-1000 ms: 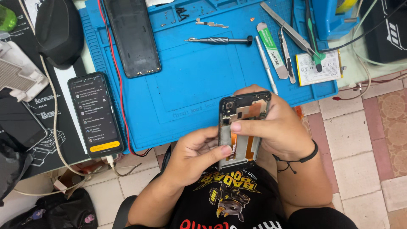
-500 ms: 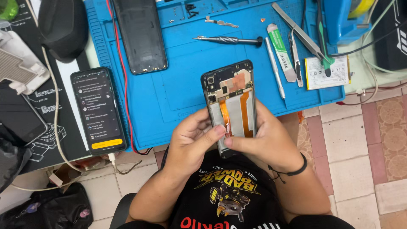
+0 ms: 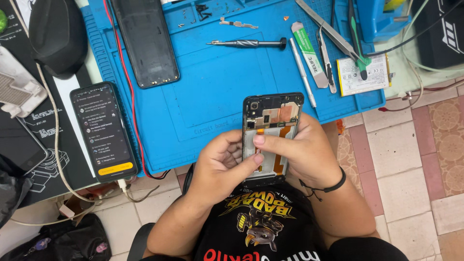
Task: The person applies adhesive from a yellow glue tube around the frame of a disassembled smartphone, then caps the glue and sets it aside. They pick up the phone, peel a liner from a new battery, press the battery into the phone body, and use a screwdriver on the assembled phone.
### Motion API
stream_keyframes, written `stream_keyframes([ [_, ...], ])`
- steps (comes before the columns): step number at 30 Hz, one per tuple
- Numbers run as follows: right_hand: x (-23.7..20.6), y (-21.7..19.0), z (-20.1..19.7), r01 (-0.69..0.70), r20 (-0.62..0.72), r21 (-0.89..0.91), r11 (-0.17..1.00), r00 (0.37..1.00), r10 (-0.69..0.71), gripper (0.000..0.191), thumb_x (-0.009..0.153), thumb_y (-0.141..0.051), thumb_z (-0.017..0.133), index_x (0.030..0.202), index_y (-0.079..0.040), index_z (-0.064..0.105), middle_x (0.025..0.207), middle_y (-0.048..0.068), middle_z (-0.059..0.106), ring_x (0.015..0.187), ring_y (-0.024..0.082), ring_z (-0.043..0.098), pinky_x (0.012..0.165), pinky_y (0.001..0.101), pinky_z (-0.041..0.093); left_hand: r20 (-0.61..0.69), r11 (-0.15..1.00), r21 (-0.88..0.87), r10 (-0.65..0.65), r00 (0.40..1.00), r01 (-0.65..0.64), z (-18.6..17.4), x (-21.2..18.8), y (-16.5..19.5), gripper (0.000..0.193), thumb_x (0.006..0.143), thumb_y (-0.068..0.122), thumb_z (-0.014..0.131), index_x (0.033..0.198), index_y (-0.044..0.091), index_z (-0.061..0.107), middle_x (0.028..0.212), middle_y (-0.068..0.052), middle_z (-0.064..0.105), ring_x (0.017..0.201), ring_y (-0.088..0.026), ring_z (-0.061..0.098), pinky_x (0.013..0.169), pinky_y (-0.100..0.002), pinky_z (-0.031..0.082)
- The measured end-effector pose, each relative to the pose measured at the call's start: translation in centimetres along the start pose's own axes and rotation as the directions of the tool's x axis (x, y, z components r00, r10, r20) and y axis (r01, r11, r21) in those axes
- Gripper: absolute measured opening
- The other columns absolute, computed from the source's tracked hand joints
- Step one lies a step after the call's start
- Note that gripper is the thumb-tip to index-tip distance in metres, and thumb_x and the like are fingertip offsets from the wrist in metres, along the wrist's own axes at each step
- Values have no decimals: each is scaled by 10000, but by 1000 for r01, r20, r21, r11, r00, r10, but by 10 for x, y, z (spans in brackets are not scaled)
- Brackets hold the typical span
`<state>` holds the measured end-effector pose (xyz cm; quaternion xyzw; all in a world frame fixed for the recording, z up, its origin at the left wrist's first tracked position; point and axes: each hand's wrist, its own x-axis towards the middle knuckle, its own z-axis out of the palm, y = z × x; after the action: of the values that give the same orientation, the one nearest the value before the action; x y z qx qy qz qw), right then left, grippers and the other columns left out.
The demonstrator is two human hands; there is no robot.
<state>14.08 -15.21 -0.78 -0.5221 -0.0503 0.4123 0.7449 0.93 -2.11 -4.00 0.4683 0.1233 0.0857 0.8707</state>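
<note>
we hold an opened phone point(image 3: 270, 126) upright between both hands, just in front of the near edge of the blue mat point(image 3: 217, 87) and above our lap. its back is off, so we see the black frame, the orange flex strips and the empty metal bay. our left hand point(image 3: 220, 166) curls around the phone's lower left side, thumb pressed on the bay. our right hand point(image 3: 299, 152) wraps the right side from behind, its thumb laid across the middle of the phone and touching the left thumb.

on the mat lie a dark back cover point(image 3: 145, 41) at the upper left, a screwdriver point(image 3: 246, 44) pointing left, a white and green pry tool point(image 3: 309, 53), tweezers point(image 3: 326, 60) and a battery point(image 3: 362, 75) at the right edge. a second phone point(image 3: 103, 131) with its screen lit lies on the table point(image 3: 406, 77) left of the mat, a cable plugged in at its bottom.
</note>
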Motion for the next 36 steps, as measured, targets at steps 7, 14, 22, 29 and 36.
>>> stream_keyframes([
  [7, 4, 1, 3, -12, 1, 12, 1000, 1000, 12, 262, 842, 20, 766, 1094, -1, 700, 1015, 88, 750, 885, 165, 715, 797, 325, 578, -46, 998, 54, -19, 999, 21, 0, -1, -1, 366, 973, -58, 703, 1318, -43, 582, 1176, -119, 704, 1065, -135, 675, 905, -285, 563],
  [14, -8, -14, -22, 237, 28, -491, 838, 966, -257, 277, 903, -72, 793, 1156, -46, 684, 1062, 45, 685, 951, 115, 654, 843, 267, 547, -166, 993, -67, 81, 983, -93, -4, 4, 5, 404, 958, -87, 655, 1339, -52, 525, 1255, -170, 690, 1158, -198, 677, 1010, -347, 551],
  [22, 8, -49, -118, -157, -235, -972, 175, 653, -720, 710, 795, -276, 979, 1252, 51, 545, 1040, 162, 636, 877, 249, 650, 719, 362, 531, -329, 981, -106, 118, 937, -161, -12, 16, 26, 460, 977, -75, 625, 1412, -39, 480, 1260, -202, 681, 1146, -224, 674, 1014, -378, 549],
  [29, 20, -40, -160, 61, -229, -924, 378, 703, -673, 752, 840, -143, 952, 1393, 25, 472, 1146, 142, 629, 1057, 247, 662, 864, 340, 559, -342, 974, -157, 103, 934, -164, -5, 19, 22, 458, 981, -58, 636, 1405, -38, 464, 1246, -210, 680, 1123, -233, 680, 979, -386, 555],
  [36, 16, -44, -176, 578, -489, -225, 785, 630, -604, 557, 901, 155, 626, 1394, 37, 396, 1237, 222, 647, 1117, 333, 752, 981, 423, 658, -313, 975, -135, 128, 941, -177, -5, 23, 16, 475, 993, -36, 647, 1429, -41, 460, 1268, -211, 679, 1158, -231, 670, 1028, -379, 545],
])
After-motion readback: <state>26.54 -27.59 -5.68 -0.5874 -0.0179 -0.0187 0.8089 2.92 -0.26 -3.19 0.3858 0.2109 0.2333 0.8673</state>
